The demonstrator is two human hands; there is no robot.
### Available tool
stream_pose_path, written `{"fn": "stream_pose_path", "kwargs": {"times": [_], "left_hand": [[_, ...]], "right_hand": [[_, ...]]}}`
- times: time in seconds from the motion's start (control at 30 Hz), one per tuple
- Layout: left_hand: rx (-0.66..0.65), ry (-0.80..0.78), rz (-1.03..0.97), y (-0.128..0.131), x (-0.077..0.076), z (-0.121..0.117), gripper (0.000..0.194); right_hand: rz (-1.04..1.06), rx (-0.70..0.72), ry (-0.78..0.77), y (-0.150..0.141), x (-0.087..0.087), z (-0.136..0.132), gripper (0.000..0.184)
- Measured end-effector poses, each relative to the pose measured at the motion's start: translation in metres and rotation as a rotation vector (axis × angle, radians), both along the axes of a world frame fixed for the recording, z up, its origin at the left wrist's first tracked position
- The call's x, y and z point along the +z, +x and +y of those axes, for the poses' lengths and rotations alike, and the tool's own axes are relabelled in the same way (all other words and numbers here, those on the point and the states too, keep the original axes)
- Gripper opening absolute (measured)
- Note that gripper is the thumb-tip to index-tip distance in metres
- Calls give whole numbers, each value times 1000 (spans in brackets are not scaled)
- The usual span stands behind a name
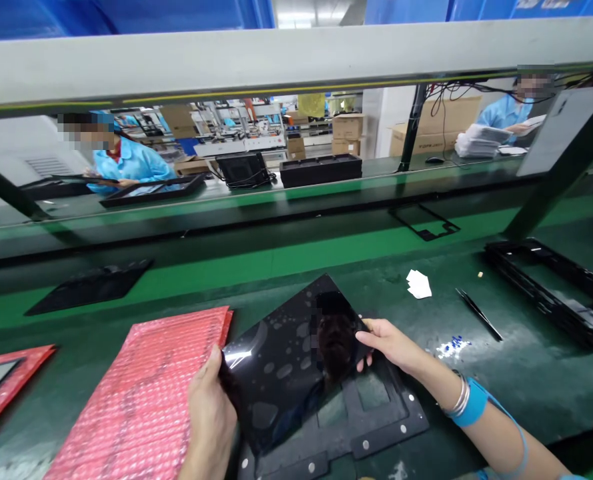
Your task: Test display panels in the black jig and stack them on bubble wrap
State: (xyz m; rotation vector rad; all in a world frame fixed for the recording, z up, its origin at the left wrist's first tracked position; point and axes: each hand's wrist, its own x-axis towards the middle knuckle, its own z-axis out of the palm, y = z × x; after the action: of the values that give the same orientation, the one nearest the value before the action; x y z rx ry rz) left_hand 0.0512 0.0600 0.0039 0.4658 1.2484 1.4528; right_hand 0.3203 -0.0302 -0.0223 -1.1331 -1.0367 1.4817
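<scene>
A glossy black display panel (286, 360) is held tilted between my two hands, with bubble-like marks and a reflection on its face. My left hand (211, 407) grips its left edge, thumb on the front. At the opposite edge, my right hand (383, 343) pinches the panel, fingers behind it; that wrist wears a blue strap (471, 403). Beneath the panel lies a dark grey fixture plate (386, 427) with cut-outs and round silver studs, partly covered. Just left of my left hand is a stack of pink bubble-wrap bags (146, 393).
Tweezers (479, 315), white paper pieces (419, 284) and tiny blue bits (453, 345) lie to the right. Black frames (551, 287) are stacked far right. A thin black frame (426, 222) and a dark sheet (91, 287) lie further back. Two co-workers sit across the bench beyond a shelf beam (296, 63).
</scene>
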Motion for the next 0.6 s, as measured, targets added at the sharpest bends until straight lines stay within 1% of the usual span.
{"fn": "stream_pose_path", "kwargs": {"times": [0.13,0.2,0.3,0.37,0.43,0.5,0.6], "left_hand": [[-11,-25,49,1,-2,3,9],[-78,3,89,1,-4,5,16],[-240,72,106,3,-4,3,39],[-372,81,113,6,-1,0,50],[-529,70,145,9,5,-4,55],[-661,69,182,12,10,-8,54],[-760,95,217,14,13,-11,53]], "right_hand": [[43,-55,12,0,-3,1,62],[64,-102,14,2,-4,2,61],[92,-185,19,6,-4,4,60],[105,-247,22,10,-3,5,59],[114,-305,26,14,-3,6,59],[117,-351,29,18,-4,8,60],[114,-391,29,23,-4,9,62]]}}
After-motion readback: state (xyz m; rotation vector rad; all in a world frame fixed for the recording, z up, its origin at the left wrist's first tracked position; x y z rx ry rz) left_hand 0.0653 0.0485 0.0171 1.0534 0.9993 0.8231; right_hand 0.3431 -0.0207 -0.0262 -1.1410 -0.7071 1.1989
